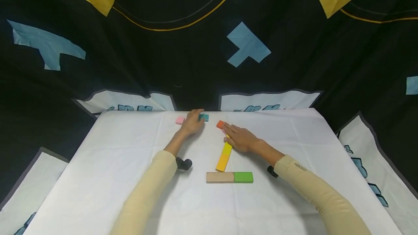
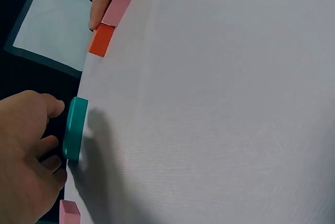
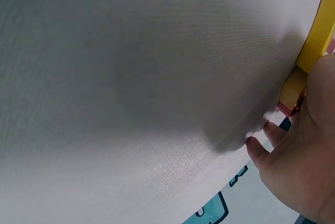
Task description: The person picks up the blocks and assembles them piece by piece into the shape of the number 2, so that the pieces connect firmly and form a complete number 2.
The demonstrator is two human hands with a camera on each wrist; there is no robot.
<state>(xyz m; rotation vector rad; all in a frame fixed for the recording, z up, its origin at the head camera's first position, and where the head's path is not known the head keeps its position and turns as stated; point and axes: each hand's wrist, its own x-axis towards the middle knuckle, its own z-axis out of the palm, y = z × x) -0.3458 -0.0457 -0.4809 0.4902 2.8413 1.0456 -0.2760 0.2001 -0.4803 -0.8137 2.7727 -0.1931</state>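
In the head view my left hand is at the far side of the table, between a pink block and a teal block. The left wrist view shows its fingers loosely bent beside the teal block, with a small gap visible. My right hand lies over a slanting row of blocks, its fingers stretched along a pink block and reaching an orange-red block. Its thumb rests near a yellow block. An amber block forms the row's near end.
In front of the row, a beige block and a green block lie end to end. White cloth covers the table. Behind its far edge hangs a black patterned curtain.
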